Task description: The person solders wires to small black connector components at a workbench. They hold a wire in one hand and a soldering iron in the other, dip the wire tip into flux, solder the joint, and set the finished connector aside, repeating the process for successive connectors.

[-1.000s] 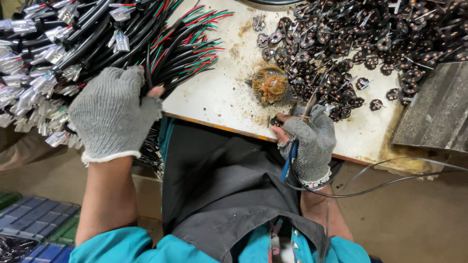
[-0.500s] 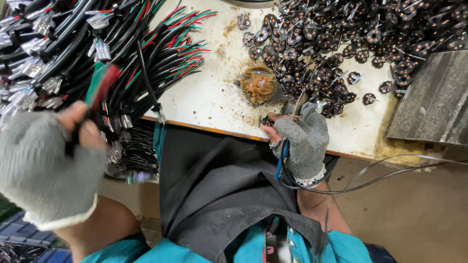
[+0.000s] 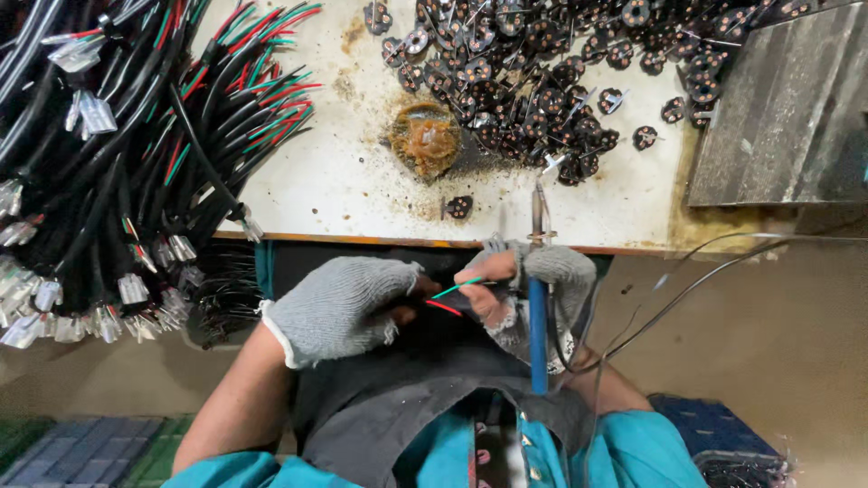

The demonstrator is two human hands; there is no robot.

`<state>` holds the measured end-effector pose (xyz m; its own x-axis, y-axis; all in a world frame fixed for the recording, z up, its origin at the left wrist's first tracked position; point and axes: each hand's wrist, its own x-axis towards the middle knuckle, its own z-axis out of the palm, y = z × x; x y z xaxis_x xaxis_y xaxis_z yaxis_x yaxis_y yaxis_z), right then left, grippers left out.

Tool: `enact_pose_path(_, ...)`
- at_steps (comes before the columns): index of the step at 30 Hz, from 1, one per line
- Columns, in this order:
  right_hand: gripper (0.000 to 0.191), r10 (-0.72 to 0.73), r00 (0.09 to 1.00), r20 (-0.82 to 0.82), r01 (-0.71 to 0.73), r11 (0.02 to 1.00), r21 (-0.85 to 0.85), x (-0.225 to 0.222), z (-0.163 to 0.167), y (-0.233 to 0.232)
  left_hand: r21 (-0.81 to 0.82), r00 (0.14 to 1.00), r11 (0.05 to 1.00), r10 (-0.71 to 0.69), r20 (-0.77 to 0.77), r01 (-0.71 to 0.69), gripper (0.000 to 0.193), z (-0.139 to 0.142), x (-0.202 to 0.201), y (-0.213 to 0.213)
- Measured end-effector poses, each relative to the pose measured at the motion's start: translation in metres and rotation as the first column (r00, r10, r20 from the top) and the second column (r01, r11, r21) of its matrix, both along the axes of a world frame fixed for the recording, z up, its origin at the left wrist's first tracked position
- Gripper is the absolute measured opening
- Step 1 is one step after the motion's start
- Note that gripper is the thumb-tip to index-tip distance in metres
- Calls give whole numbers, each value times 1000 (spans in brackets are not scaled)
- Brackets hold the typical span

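My left hand [image 3: 348, 305], in a grey fingerless glove, pinches a black cable whose thin green and red wire ends [image 3: 455, 295] stick out to the right. My right hand [image 3: 533, 287], gloved the same way, touches those wire ends with its fingertips and grips a soldering iron [image 3: 539, 289] with a blue handle, tip pointing up at the bench edge. Both hands meet over my lap, just below the white bench top [image 3: 362, 181].
A large bundle of black cables with red and green ends [image 3: 136, 154] covers the bench's left side. Several small round black parts [image 3: 542, 81] lie in a heap at top right. A brown flux lump [image 3: 425, 137] sits mid-bench. A grey slab [image 3: 778, 108] lies at right.
My left hand came away from the cable bundle with one cable and moved down to my lap. My right hand dropped from the bench edge to meet it, the iron still in it.
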<state>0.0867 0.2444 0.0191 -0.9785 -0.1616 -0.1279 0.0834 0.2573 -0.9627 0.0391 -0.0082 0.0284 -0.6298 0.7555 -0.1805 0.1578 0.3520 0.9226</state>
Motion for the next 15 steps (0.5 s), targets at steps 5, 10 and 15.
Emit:
enact_pose_path(5,5,-17,999,41,19,998,-57,-7,0,-15,66,950,958,265,164,-279,24,-12,20,18)
enact_pose_path(10,9,-45,999,21,46,998,-48,-9,13,-3,25,902,910,405,152,-413,9,-22,27,23)
enact_pose_path(15,8,-51,992,112,57,997,-53,-6,-2,-7,91,771,979,201,-605,-183,34,-21,14,17)
